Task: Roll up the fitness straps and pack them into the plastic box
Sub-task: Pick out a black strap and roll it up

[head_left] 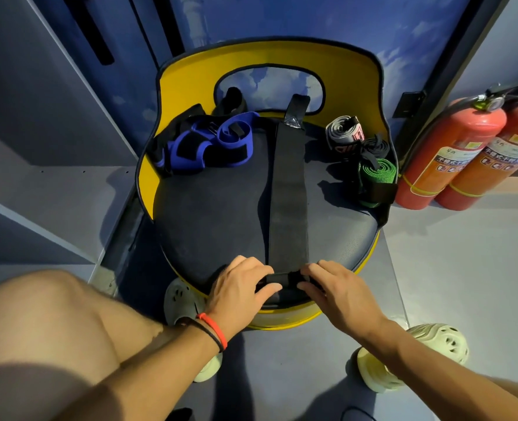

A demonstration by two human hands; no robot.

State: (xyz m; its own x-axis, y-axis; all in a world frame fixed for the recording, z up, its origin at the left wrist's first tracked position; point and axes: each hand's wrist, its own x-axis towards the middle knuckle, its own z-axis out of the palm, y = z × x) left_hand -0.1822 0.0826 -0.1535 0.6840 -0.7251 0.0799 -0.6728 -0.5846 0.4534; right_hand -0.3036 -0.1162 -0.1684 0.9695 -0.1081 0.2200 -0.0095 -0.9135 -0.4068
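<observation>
A long black strap (288, 189) lies flat down the middle of a dark round seat (215, 214), running from the yellow backrest toward me. Its near end is rolled into a small coil at the seat's front edge. My left hand (242, 287) and my right hand (336, 290) both pinch that coil from either side. Loose blue-and-black straps (209, 144) are piled at the seat's back left. At the back right sit a rolled grey-and-pink strap (344, 133), a small black roll (376, 147) and a rolled green strap (374, 177). No plastic box is in view.
The seat has a yellow backrest (191, 83) with a cut-out. Two red fire extinguishers (452, 153) stand on the floor at the right. Grey shelving is at the left. My knee and pale clogs (412, 357) are at the bottom of the view.
</observation>
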